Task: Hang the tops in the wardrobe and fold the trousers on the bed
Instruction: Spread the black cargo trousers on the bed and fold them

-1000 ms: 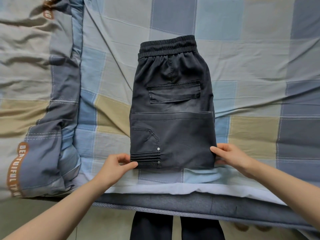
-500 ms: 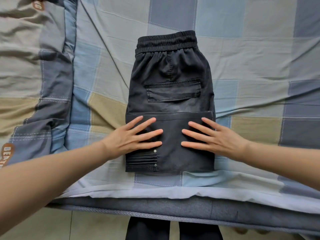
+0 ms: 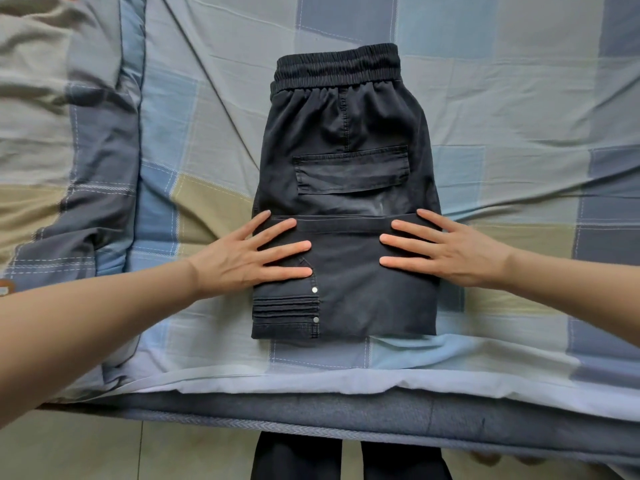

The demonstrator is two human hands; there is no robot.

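On a bed [image 3: 519,109] spread with a blue, grey and tan checked sheet [image 3: 214,140], a rumpled duvet [image 3: 69,140] lies bunched along the left side while a pair of dark trousers [image 3: 346,188] sits near the front edge, partly folded. The elastic waistband [image 3: 337,69] points away from the person; the lower legs are doubled up over the seat, their top edge stopping just below the back pocket flap [image 3: 351,169].

The left hand [image 3: 242,259] and right hand [image 3: 453,252] lie flat on the folded layer, fingers straight and spread, pressing down and gripping nothing. Each palm overhangs its side of the garment onto the sheet, fingertips pointing inward with a bare strip of cloth between them. Two metal studs [image 3: 315,304] and a ribbed panel [image 3: 285,308] show at the near left corner.

The step in hand looks to be smoothing the fold. Done well, it would mean pressing from the middle outward so trapped air and wrinkles leave at the sides, keeping both side edges flush with the layer beneath, and keeping the near crease straight. A further fold up toward the waistband would likely finish a compact bundle; uneven pressure could skew the top layer.
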